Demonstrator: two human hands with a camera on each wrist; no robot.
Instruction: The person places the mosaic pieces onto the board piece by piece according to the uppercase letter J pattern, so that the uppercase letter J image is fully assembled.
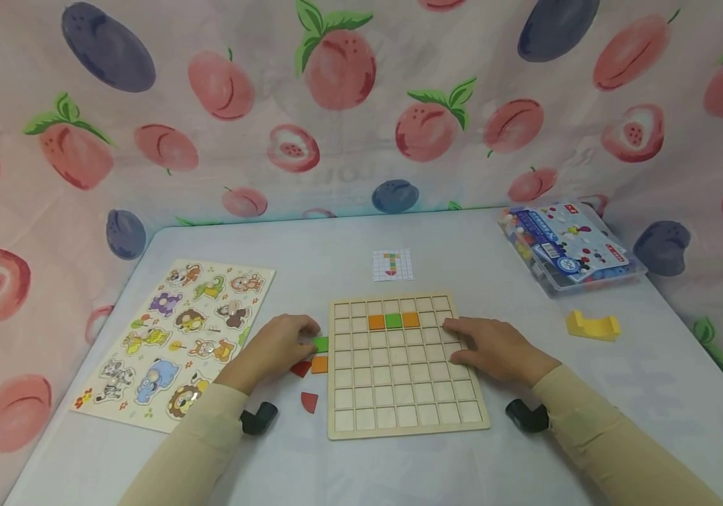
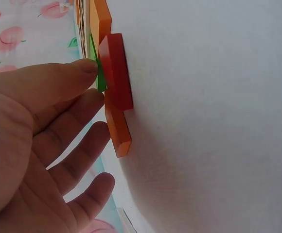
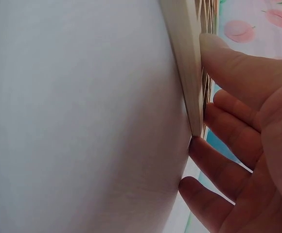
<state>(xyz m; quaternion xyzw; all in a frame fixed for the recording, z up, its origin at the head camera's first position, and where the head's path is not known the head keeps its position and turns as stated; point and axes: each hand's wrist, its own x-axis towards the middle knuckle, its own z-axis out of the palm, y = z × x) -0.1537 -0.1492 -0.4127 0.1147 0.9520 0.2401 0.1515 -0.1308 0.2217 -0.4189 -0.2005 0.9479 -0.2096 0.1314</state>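
Here's my left hand [image 1: 277, 349] at the board's left side, thumb and forefinger pinching the green tile [image 1: 321, 344] by its edge, other fingers fanned loosely below. The loose orange tile [image 1: 320, 364] and the red pieces [image 1: 309, 402] lie close by, on that same side, I'd say to be within easy reach of these fingers. Over on the right, my right hand [image 1: 497, 344] pinches nothing: thumb and fingers spread apart at the grid board [image 1: 393, 379], touching its right edge, probably to steady it. On the board, second row down, an orange-green-orange row [image 1: 393, 320] sits side by side. The pattern card [image 1: 393, 265] lies just beyond, presumably where I can glance at it. Both forearms angle inward from the near edge.
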